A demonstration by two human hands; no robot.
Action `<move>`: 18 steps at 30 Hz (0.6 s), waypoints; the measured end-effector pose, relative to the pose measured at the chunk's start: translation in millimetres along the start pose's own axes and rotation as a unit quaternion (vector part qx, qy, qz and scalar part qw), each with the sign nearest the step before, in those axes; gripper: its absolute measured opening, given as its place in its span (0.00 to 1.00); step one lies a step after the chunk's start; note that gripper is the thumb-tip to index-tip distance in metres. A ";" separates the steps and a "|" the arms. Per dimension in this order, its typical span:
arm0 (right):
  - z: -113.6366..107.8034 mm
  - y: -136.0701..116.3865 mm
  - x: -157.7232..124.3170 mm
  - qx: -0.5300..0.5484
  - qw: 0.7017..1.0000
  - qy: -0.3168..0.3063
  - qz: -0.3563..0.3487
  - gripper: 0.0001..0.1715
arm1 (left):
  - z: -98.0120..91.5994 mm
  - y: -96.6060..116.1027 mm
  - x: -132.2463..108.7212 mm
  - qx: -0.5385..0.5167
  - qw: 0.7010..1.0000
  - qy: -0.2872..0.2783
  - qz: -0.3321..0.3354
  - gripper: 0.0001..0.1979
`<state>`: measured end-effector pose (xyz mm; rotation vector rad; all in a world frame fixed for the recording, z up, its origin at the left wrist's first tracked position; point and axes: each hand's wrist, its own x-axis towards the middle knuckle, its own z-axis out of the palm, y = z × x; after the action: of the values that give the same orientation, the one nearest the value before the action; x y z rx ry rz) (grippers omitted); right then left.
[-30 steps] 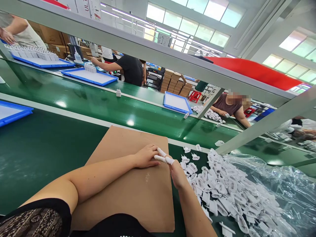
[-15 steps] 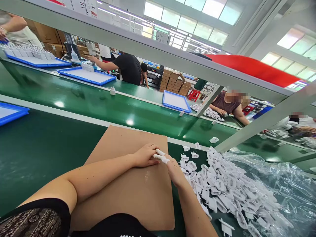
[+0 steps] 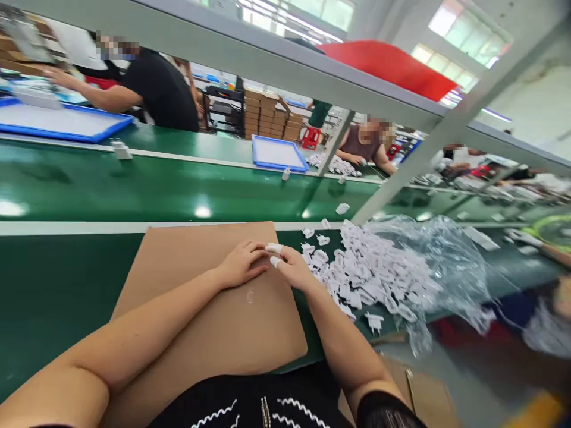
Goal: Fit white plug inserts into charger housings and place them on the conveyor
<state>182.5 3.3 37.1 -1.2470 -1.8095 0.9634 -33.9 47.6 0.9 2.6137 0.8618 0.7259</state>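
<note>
Here, in the head view, with the meeting point of the hands as the clock's centre, the left hand (image 3: 243, 261) lies palm down and open, its fingers loosely curved, on a flat tan cardboard sheet (image 3: 250, 333). The right hand (image 3: 292, 268) is open too, thumb and forefinger stretched toward the left fingertips; whether the two touch cannot be told. Smooth white finger covers (image 3: 275, 248) sheathe those two digits. The straight-edged sheet spreads below, mostly toward seven o'clock, over a matte dark green work surface (image 3: 57, 279).

At three o'clock, just beside the right hand, sprawls a loose heap of glossy white plastic plug parts (image 3: 379, 267), many of them rounded oblongs with hollows. A single two-pronged white piece (image 3: 375, 323) lies at four o'clock. Beyond the heap, also toward three, crumples a clear, shiny plastic bag (image 3: 459, 261); its contents are unclear.

At twelve o'clock, across a reflective green belt (image 3: 156, 190), sits a shallow rectangular blue-rimmed tray (image 3: 279, 153) with a white floor. Toward ten o'clock, a larger blue-edged white tray (image 3: 89, 122) holds white blocks (image 3: 38, 98), grouped at its far side.
</note>
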 end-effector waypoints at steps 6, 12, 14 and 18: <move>-36.5 11.3 29.1 -0.295 0.950 0.076 0.070 0.31 | 3.8 -7.3 4.9 -0.008 1.000 0.004 -0.008 0.19; -96.2 23.1 90.0 -0.366 0.888 0.073 0.267 0.48 | 2.2 -8.6 4.4 0.000 1.000 -0.007 0.003 0.19; -114.9 27.9 99.6 -0.364 0.874 0.082 0.312 0.51 | 1.4 -9.5 4.1 0.002 1.000 -0.011 0.003 0.19; -128.6 33.3 100.0 -0.375 0.868 0.061 0.321 0.43 | -0.5 -7.7 0.4 0.000 1.000 -0.012 0.000 0.19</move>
<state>281.5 129.3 81.4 -2.4417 -1.7367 0.4505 -37.6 53.9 -1.7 2.6161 0.8557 0.6922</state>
